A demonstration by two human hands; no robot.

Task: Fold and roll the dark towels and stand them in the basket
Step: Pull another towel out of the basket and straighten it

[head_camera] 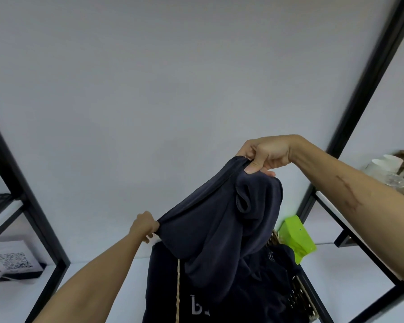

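A dark navy towel (219, 220) hangs in the air in front of me, bunched and sagging between my hands. My right hand (264, 155) pinches its upper corner, held high. Lower down and to the left, my left hand (145, 226) grips another edge of the same towel. Below it more dark towels (271, 287) lie heaped over a woven basket (301, 297), whose rim shows at the lower right. One of these carries pale lettering.
A lime green box (296, 238) stands behind the basket on the white shelf (350, 280). Black frame posts (359, 89) rise left and right. A QR-code card (14, 262) sits at the lower left. White cups and glassware (387, 169) fill the right shelf.
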